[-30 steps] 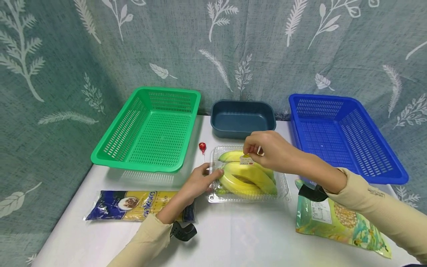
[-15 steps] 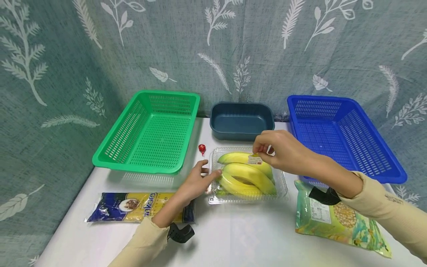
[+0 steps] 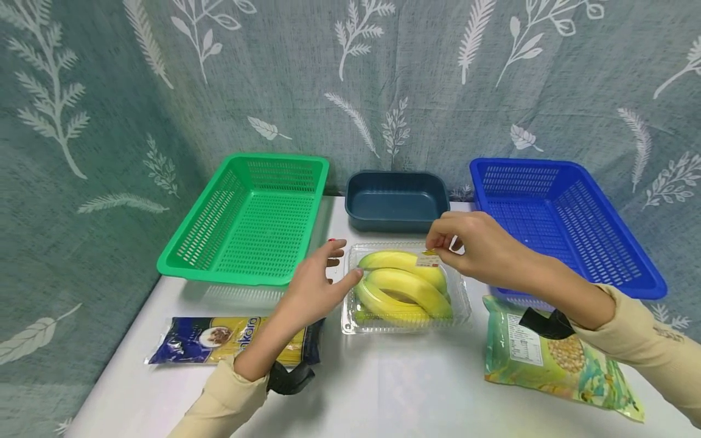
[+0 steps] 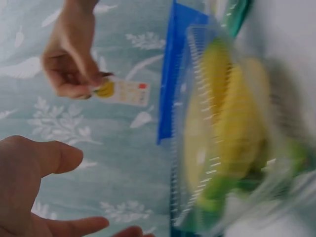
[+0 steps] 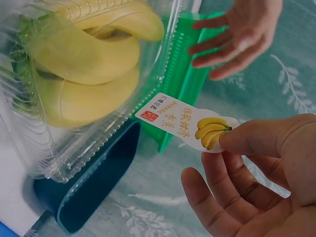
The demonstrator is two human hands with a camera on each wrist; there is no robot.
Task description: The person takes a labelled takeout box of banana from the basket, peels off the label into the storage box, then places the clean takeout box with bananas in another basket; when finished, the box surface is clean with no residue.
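A grey-green leaf-patterned curtain (image 3: 285, 73) backs a white-covered table (image 3: 394, 389), on which a green basket (image 3: 274, 231) sits far left and a blue basket (image 3: 526, 222) far right. Nearer the person lie a green bag of pale round beans (image 3: 569, 371) on the right and a blue-and-yellow spaghetti packet (image 3: 219, 340) on the left, partly behind the left arm. Between them a transparent clamshell box (image 3: 350, 325) stands just in front of a dark teal tub (image 3: 397, 210), with yellow bananas (image 3: 411, 289) inside. The left hand (image 3: 314, 283), fingers spread, hovers by the box's left edge, holding nothing. The right hand (image 3: 473, 243) pinches a small banana label (image 3: 428, 260) between thumb and forefinger. The relation that counts, I judge, is label to lid: it hangs above the box's far right part, apart from it, its long axis running down from the fingertips towards the plastic, with the right hand nearer
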